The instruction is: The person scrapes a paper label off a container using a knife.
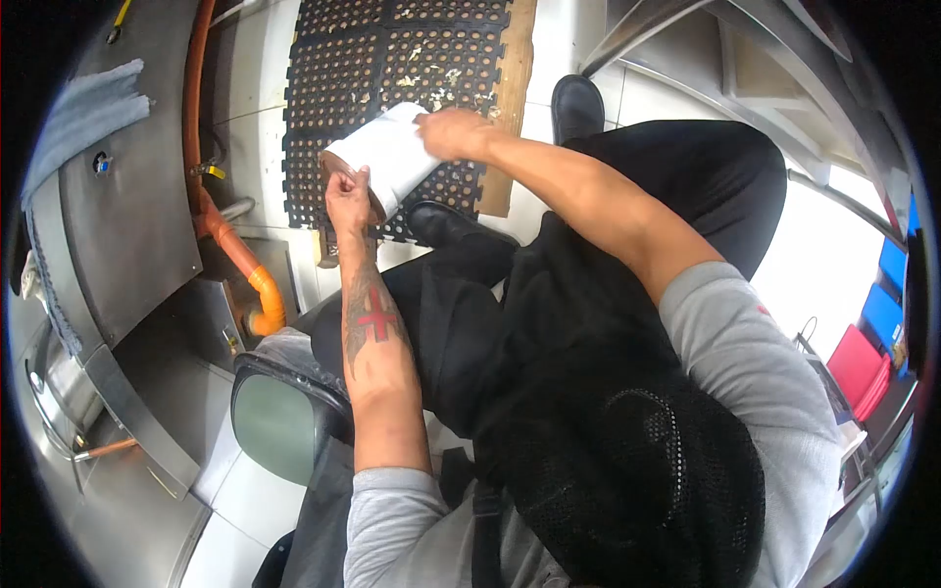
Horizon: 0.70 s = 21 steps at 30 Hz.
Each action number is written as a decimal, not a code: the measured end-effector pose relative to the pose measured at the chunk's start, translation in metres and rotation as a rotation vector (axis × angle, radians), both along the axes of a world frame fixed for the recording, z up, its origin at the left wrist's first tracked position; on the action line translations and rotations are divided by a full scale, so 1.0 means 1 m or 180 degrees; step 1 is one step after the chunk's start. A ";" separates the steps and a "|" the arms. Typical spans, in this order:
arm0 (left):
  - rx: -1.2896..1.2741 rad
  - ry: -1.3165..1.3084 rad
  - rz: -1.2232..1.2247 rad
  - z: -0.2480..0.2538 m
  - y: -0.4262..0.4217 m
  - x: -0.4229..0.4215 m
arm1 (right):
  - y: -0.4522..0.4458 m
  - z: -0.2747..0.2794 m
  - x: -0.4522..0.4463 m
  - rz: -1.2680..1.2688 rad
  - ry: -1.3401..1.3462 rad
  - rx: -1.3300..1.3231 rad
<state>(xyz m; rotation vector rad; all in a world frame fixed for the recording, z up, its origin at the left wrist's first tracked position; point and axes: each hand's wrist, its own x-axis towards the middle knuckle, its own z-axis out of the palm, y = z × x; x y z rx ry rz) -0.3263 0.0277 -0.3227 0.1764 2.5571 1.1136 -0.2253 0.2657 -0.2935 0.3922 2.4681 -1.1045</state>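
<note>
A white cylindrical container (394, 157) with a brownish end lies tilted above the black perforated mat. At its lower left end is my left hand (349, 201), with its fingers pinched together at the rim; what they hold there is too small to make out. My right hand (453, 133) is closed at the container's upper right side, slightly blurred, and its fingertips are partly hidden. Small pale scraps (446, 80) are scattered over the mat (338, 59) beyond the container.
Cardboard (512, 108) shows along the mat's right edge. Orange pipes (230, 245) and a steel cabinet (127, 225) stand at left, with a grey cloth (93, 113) on it. A dark bin (284, 421) is beside my left forearm. Steel shelving (686, 73) is at upper right.
</note>
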 end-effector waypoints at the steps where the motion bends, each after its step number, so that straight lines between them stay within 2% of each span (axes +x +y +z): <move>1: -0.0012 -0.0005 -0.0017 -0.005 0.000 -0.001 | -0.006 0.016 0.005 0.0169 -0.0003 -0.0061; 4: 0.0414 0.0017 -0.0069 -0.011 -0.005 0.001 | 0.004 -0.025 -0.001 0.0283 -0.0017 -0.0008; 6: -0.0060 0.0473 -0.0332 -0.008 0.001 0.000 | 0.031 -0.049 -0.004 0.0199 -0.1102 0.0487; 7: -0.0053 0.0458 -0.0352 -0.008 0.000 0.000 | 0.031 -0.058 0.004 0.0179 -0.1120 0.0488; 9: -0.0168 0.0324 -0.0147 -0.013 -0.002 -0.006 | 0.032 -0.049 0.016 -0.0656 -0.0455 0.0276; 12: -0.0211 0.0177 0.0040 -0.015 0.000 -0.016 | 0.005 -0.032 0.028 -0.0518 0.0270 -0.0035; 14: 0.0026 -0.0049 0.0331 -0.013 0.008 -0.018 | -0.025 -0.012 0.030 -0.0478 0.0104 -0.0344; 15: 0.0028 -0.0057 0.0325 -0.014 0.011 -0.018 | -0.040 -0.010 0.031 -0.0256 0.0230 -0.0178; 17: 0.0521 -0.0421 0.0689 -0.018 0.013 -0.019 | -0.058 0.010 0.035 -0.0303 0.0468 -0.0277; 19: 0.0447 -0.0314 0.0619 -0.022 0.009 -0.020 | -0.053 0.003 0.033 -0.0330 0.0396 -0.0359; 21: 0.0394 -0.0181 0.0543 -0.017 0.011 -0.020 | -0.027 -0.024 0.028 -0.0654 -0.0022 -0.0249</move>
